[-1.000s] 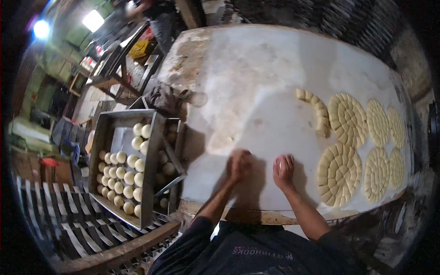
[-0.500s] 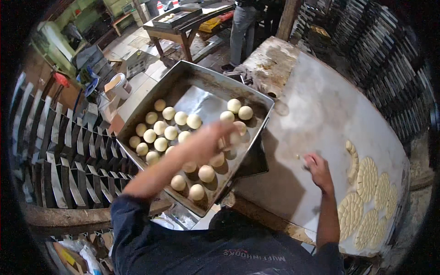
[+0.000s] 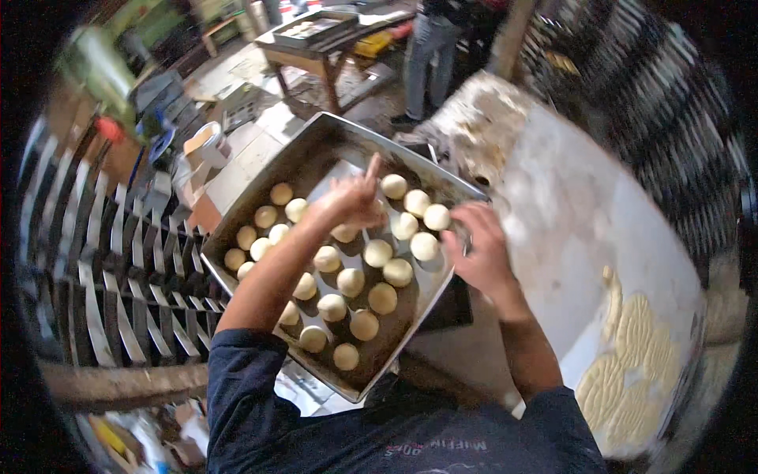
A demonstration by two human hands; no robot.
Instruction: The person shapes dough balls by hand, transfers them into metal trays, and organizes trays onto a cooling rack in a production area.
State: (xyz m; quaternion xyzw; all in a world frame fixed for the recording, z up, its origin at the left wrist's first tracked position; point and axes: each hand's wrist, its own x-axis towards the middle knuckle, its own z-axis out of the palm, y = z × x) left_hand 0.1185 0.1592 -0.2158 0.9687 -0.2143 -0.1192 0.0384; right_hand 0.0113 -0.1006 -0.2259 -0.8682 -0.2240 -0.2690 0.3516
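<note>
A large metal tray [image 3: 264, 189] holds several round dough balls [image 3: 350, 281] in rows. My left hand [image 3: 351, 201] is over the middle of the tray, fingers bunched around a dough ball [image 3: 345, 234] with one finger sticking up. At the tray's right rim is my right hand [image 3: 476, 251], close to two balls [image 3: 425, 246]. Its fingers bend down and their tips are hidden.
A floured work table [image 3: 584, 213] lies to the right, with flat dough discs [image 3: 632, 371] fanned out near its front right. Slatted racks [image 3: 118, 261] stand at the left. A white bucket [image 3: 209, 142], a wooden table [image 3: 316, 35] and a standing person [image 3: 430, 47] are beyond the tray.
My view has swung left from the floured table to the tray. My left hand reached into the tray first, and my right hand has come from the table to the tray's right rim.
</note>
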